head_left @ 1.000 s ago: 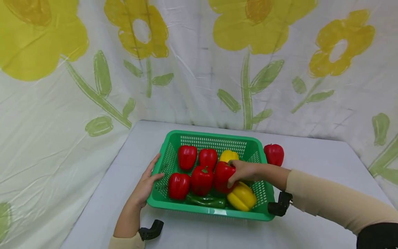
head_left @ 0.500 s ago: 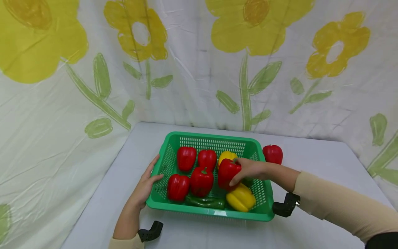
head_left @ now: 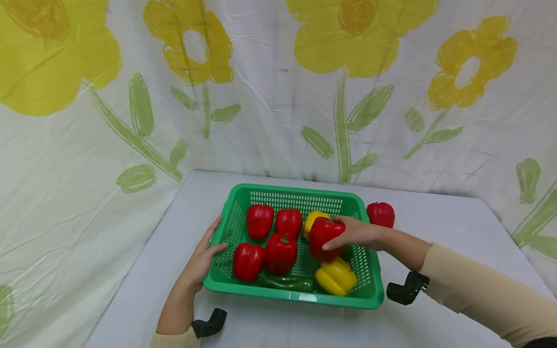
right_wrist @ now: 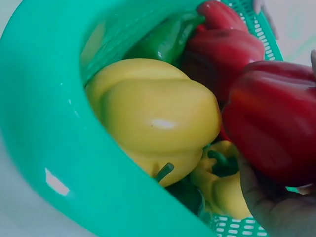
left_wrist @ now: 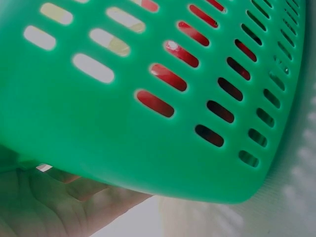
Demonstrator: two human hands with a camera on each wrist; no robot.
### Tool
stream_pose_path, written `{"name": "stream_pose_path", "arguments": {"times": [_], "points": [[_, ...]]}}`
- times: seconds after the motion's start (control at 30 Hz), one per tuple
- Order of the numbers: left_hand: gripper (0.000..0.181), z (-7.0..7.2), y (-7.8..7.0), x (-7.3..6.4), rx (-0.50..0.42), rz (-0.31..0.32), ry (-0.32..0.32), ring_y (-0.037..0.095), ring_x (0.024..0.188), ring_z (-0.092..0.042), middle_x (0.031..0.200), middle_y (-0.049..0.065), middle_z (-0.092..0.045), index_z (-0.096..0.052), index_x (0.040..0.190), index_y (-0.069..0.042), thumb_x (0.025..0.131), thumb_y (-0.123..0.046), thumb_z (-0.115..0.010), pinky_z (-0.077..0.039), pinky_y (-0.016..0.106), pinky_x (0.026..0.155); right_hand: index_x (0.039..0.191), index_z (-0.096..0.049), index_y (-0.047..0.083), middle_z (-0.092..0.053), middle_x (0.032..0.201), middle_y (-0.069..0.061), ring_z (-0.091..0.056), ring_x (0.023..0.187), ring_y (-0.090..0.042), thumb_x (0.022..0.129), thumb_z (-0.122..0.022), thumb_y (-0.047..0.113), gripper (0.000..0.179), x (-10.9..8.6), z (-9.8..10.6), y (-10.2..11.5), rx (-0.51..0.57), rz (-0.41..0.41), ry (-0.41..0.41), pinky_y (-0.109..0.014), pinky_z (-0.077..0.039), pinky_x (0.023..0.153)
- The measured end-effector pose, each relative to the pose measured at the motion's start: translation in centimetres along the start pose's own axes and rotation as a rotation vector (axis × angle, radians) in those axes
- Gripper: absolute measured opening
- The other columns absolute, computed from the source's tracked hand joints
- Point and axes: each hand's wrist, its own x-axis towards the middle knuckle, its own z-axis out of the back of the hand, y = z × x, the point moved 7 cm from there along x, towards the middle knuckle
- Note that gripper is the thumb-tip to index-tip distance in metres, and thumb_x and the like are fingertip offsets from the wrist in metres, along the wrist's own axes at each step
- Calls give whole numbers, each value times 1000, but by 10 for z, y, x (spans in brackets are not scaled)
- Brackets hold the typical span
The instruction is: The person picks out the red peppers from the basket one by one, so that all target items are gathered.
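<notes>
A green basket (head_left: 300, 298) with slotted walls holds several bell peppers. My left hand (head_left: 197, 261) holds its left rim, thumb over the edge and fingers along the outer side; the left wrist view shows the palm (left_wrist: 54, 207) below the slotted wall. My right hand (head_left: 358, 233) grips a red bell pepper (head_left: 323, 238) above the basket's right half. In the right wrist view, that red pepper (right_wrist: 276, 118) is raised beside a large yellow bell pepper (right_wrist: 153, 108). Another yellow pepper (head_left: 310, 223) lies partly behind the held one. A long green pepper (head_left: 287, 282) lies along the front wall.
Several red peppers (head_left: 281, 254) fill the basket's left and middle. One more red pepper (head_left: 380, 214) lies on the white table (head_left: 444, 227), outside the basket's right wall. A flower-printed cloth (head_left: 270, 96) hangs behind the table.
My right hand has lifted the red pepper and moved it to the right, away from the red pepper beside it. The left hand has stayed at the basket's rim.
</notes>
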Motion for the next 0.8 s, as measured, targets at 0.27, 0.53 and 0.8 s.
{"name": "stream_pose_path", "arguments": {"times": [0.27, 0.53, 0.8], "points": [[63, 1, 1, 0, 2, 4, -1, 35, 134, -30, 156, 3, -10, -14, 148, -38, 96, -11, -39, -42, 48, 96, 144, -23, 5, -43, 135, -17, -41, 123, -33, 82, -67, 35, 81, -2, -1, 2, 53, 80, 14, -46, -48, 91], [63, 0, -2, 0, 5, -5, 7, 36, 134, -31, 156, 5, -10, -13, 149, -37, 96, -12, -38, -43, 48, 96, 140, -25, 6, -43, 132, -15, -44, 119, -31, 80, -69, 33, 80, -3, 3, -1, 77, 98, -37, -42, -51, 87], [63, 0, -3, -1, 5, -10, 12, 36, 134, -31, 156, 5, -9, -13, 149, -38, 97, -13, -38, -43, 48, 96, 134, -25, 6, -44, 130, -17, -43, 118, -32, 80, -70, 26, 73, -7, 14, -1, 140, 147, -88, -41, -52, 84]]}}
